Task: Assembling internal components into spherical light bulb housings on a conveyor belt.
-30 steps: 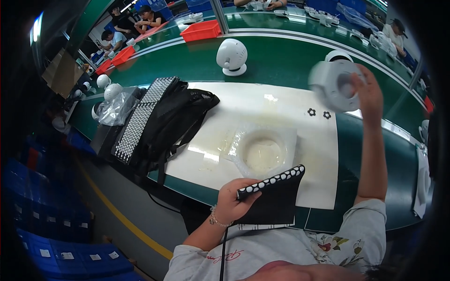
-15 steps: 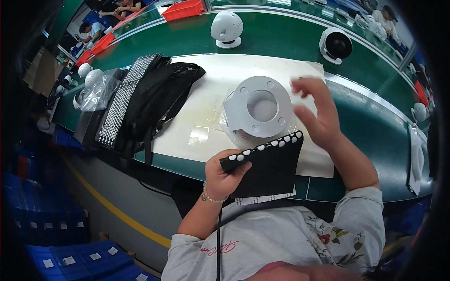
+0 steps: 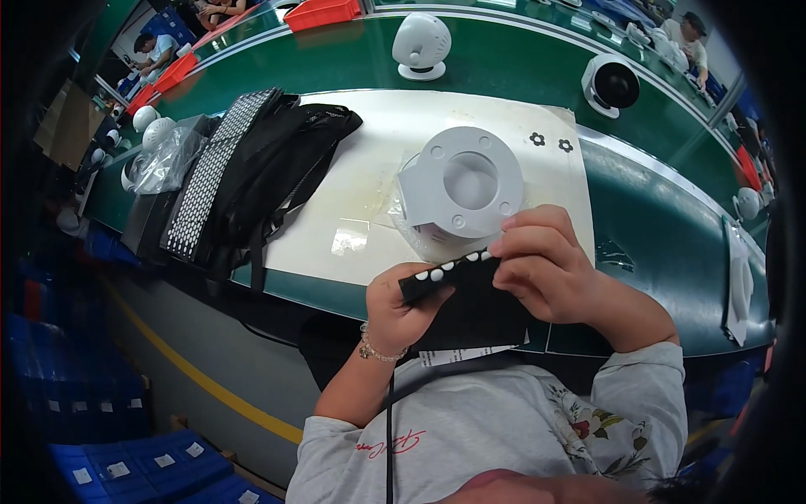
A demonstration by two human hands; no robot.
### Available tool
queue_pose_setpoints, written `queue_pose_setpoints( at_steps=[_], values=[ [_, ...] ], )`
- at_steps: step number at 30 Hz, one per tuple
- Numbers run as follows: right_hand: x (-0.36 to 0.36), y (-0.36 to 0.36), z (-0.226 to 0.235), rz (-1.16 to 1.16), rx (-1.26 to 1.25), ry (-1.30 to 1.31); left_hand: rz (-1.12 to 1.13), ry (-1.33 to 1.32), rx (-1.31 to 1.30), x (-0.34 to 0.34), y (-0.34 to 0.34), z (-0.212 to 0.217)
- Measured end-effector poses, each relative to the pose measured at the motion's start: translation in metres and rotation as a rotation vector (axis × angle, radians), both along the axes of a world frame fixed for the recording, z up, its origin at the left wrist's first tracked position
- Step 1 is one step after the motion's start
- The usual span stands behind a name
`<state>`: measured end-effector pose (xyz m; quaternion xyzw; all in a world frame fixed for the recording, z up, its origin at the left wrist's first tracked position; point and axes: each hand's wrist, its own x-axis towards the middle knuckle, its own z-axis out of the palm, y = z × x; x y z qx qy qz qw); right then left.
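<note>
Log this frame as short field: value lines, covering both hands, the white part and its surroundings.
Left hand: grips a black sheet with white dots along its edge
Right hand: fingertips at the dotted edge; exact grip unclear
White ring-shaped part: on the white mat, translucent wrap beneath
Mat, upper right: two black flower shapes
Left side: pile of black, white-dotted material
Behind mat: two round white devices on stands

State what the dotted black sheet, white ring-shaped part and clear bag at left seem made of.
Dotted black sheet: dull, thin-looking; paper or plastic, unclear.
White ring-shaped part: probably moulded plastic, satin; smooth, even surface.
Clear bag: likely plastic film, glossy; see-through, crinkled.
</note>
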<state>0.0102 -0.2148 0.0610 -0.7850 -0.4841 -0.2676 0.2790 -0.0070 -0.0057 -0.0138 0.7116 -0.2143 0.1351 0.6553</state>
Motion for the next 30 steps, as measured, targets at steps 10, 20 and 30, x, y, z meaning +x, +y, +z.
queue_pose_setpoints(
  at_steps=[10, 20, 30],
  values=[
    [0.001, 0.004, 0.007, -0.179, -0.108, 0.031, 0.018, -0.015, 0.022, -0.001, -0.001, 0.004],
    [0.001, 0.017, 0.002, -0.018, -0.019, 0.129, -0.01, 0.005, 0.049, 0.0, -0.002, 0.008],
    [0.004, 0.033, -0.011, 0.172, 0.187, 0.044, -0.051, -0.033, 0.0, 0.001, 0.0, 0.005]
  ],
)
